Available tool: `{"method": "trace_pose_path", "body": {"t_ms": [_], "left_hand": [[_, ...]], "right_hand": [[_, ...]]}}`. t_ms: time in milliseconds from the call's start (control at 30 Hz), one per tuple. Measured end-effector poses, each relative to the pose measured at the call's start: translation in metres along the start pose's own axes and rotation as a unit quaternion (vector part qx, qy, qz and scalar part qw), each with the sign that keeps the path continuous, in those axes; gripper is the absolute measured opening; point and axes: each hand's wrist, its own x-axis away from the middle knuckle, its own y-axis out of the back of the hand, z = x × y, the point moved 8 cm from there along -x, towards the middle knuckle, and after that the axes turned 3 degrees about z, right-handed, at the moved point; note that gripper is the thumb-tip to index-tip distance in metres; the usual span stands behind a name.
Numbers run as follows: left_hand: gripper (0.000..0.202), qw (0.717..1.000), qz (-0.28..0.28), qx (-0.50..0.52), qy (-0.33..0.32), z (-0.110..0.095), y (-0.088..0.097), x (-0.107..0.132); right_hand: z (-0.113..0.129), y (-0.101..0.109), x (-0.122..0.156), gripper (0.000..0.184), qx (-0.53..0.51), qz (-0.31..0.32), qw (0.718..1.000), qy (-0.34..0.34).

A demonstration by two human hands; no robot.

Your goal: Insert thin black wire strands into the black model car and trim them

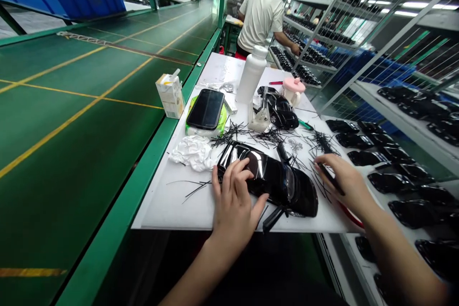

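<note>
A glossy black model car lies on the white worktable, its front to the right and its doors swung out on both sides. My left hand rests on the rear half of the car, fingers spread across its roof and thumb along the near side. To the right of the car's front, my right hand is closed around a slim black tool whose kind I cannot make out. Thin black strips are scattered behind the car, with more beside my right hand.
A crumpled white cloth, a phone, a drink carton, a white bottle, a second black model car and a pink-lidded cup stand around. A green conveyor runs left; racks of black cars stand right. A person works behind.
</note>
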Motion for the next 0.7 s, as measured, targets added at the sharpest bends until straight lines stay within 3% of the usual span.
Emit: {"method": "trace_pose_path", "body": {"t_ms": [167,300,400,467,600,700], "left_hand": [[0.039,0.999,-0.015,-0.029,-0.002,-0.002,-0.004,0.001],[0.036,0.999,-0.029,-0.029,0.015,0.0,-0.005,0.002],[0.034,0.999,-0.034,-0.026,0.019,0.002,-0.003,0.003],[0.032,0.999,-0.026,-0.024,0.014,0.004,0.0,0.004],[0.03,1.0,0.009,-0.025,-0.016,0.006,0.001,0.005],[0.029,1.0,0.007,-0.014,-0.014,0.008,0.001,0.007]], "right_hand": [[-0.008,-0.009,-0.027,0.013,-0.004,0.061,0.998,0.035],[0.012,-0.007,-0.098,0.017,-0.071,0.036,0.997,0.012],[0.025,-0.029,-0.158,0.035,-0.154,0.032,0.988,-0.01],[0.03,-0.047,-0.188,0.031,-0.192,0.029,0.981,-0.019],[0.03,-0.065,-0.211,0.028,-0.237,-0.008,0.971,-0.039],[0.023,-0.057,-0.211,0.033,-0.276,-0.053,0.958,-0.054]]}}
